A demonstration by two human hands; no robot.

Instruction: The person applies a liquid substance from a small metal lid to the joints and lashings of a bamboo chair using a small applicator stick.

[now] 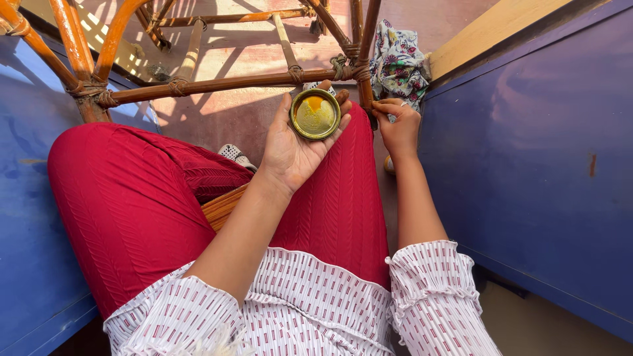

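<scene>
My left hand (293, 148) lies palm up over my right knee and cradles a small round tin (315, 114) with a brassy rim and yellow paste inside. My right hand (397, 126) is closed, its fingertips pressed against the upright leg (366, 72) of an overturned cane chair (217, 82), close beside the tin. Whether something is pinched in the fingers cannot be told. Both legs in red trousers (132, 198) fill the middle of the view.
A flowered cloth (399, 66) is bunched on the floor behind the chair leg. A blue wall (541, 165) with a wooden top edge rises on the right; another blue surface (26, 231) is at the left. A sandal (234, 153) shows between my knees.
</scene>
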